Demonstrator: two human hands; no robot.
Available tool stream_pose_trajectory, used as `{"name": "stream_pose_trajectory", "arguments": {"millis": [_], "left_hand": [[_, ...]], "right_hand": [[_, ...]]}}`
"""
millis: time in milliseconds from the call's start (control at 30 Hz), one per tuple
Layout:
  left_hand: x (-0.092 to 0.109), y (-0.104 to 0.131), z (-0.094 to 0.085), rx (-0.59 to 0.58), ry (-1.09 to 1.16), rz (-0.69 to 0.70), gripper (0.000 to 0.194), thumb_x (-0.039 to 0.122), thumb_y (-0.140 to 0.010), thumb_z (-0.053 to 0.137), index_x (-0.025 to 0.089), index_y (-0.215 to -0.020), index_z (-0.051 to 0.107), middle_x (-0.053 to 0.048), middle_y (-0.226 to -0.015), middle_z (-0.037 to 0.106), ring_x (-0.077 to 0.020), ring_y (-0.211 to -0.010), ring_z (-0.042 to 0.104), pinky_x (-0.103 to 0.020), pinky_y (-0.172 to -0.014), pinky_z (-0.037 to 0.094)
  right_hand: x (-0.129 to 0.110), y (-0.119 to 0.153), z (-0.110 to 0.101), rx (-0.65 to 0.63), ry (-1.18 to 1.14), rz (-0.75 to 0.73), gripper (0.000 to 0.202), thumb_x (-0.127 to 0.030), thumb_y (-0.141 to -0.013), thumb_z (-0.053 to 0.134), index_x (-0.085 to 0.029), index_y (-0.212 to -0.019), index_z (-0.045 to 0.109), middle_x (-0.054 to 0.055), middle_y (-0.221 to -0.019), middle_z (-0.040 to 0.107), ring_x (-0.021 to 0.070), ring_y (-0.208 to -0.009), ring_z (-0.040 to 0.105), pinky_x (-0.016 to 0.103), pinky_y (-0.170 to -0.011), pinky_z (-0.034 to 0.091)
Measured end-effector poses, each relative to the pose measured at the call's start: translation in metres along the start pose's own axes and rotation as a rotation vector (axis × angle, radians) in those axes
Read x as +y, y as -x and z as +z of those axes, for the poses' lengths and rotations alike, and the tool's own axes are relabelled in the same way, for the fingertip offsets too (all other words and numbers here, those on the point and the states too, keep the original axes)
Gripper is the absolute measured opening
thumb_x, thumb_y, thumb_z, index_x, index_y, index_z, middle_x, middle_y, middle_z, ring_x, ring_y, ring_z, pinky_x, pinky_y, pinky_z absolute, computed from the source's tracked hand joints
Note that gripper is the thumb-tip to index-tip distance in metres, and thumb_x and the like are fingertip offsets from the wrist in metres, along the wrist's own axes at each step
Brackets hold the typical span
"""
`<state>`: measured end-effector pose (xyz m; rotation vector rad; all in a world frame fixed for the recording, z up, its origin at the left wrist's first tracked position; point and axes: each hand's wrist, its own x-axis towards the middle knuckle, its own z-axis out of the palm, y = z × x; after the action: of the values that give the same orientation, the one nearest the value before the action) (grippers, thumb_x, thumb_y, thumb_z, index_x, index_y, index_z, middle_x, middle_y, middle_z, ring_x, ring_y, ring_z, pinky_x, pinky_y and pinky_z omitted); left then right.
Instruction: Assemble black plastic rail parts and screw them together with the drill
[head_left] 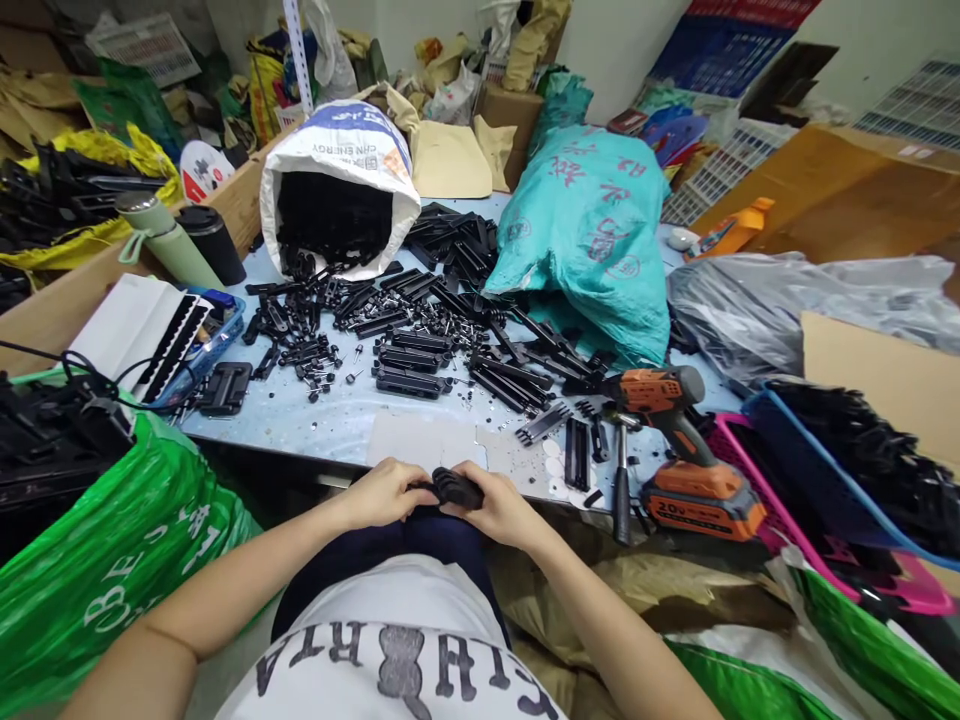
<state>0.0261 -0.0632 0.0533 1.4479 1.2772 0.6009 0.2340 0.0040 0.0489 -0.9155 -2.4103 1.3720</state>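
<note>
Just off the table's front edge, above my lap, my right hand (501, 508) is closed around a black ribbed plastic part (456, 488). My left hand (388, 493) pinches at its left side, thumb and fingers together on a dark piece that seems to belong to the same part. A grey board (420, 440) lies on the table just beyond both hands. Farther back sit a row of black plastic bars (411, 362) and a heap of small black parts and metal pins (300, 350).
An orange cordless drill (694, 455) and a hammer (622, 490) rest at the right. A white sack (341, 140) spills black parts at the back, beside a teal sack (592, 240). Green bags (172, 530) flank the table; a blue basket (825, 470) holds more parts.
</note>
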Motion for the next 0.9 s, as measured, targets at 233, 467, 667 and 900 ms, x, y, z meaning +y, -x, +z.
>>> {"name": "stream_pose_trajectory", "arguments": {"millis": [233, 467, 667, 900], "left_hand": [[-0.011, -0.003, 0.006, -0.273, 0.26, 0.005, 0.029, 0.04, -0.079, 0.056, 0.012, -0.083, 0.06, -0.001, -0.053, 0.058, -0.0117, -0.045, 0.055, -0.021, -0.046, 0.042], [-0.03, -0.02, -0.045, 0.558, -0.289, -0.019, 0.024, 0.029, -0.081, 0.054, 0.016, -0.099, 0.062, -0.01, -0.098, 0.065, -0.0244, -0.102, 0.057, -0.035, -0.092, 0.042], [-0.082, -0.002, -0.176, 1.2, -0.588, -0.559, 0.034, 0.01, -0.079, 0.038, -0.003, -0.108, 0.052, -0.032, -0.118, 0.045, -0.0416, -0.116, 0.034, -0.056, -0.088, 0.036], [-0.095, 0.015, -0.178, 1.261, -0.621, -0.358, 0.03, 0.02, -0.083, 0.048, -0.001, -0.105, 0.051, -0.022, -0.108, 0.054, -0.0352, -0.109, 0.045, -0.05, -0.093, 0.035]], "right_hand": [[0.008, 0.01, 0.012, -0.007, -0.207, -0.016, 0.033, -0.042, -0.072, 0.067, -0.018, -0.09, 0.053, 0.001, -0.079, 0.058, 0.0137, -0.069, 0.053, 0.024, -0.062, 0.042], [0.038, 0.018, -0.017, 0.331, 0.193, 0.093, 0.025, -0.04, -0.076, 0.058, -0.025, -0.097, 0.055, 0.007, -0.089, 0.064, 0.0264, -0.078, 0.059, 0.038, -0.069, 0.045], [0.114, 0.054, -0.105, 0.767, 0.593, 0.612, 0.049, -0.055, -0.07, 0.052, -0.016, -0.1, 0.056, 0.013, -0.079, 0.061, 0.0321, -0.073, 0.058, 0.041, -0.06, 0.043], [0.088, 0.022, -0.09, 0.967, 0.373, 0.353, 0.051, -0.061, -0.07, 0.056, -0.015, -0.093, 0.055, 0.015, -0.09, 0.062, 0.0269, -0.084, 0.057, 0.039, -0.075, 0.044]]}}
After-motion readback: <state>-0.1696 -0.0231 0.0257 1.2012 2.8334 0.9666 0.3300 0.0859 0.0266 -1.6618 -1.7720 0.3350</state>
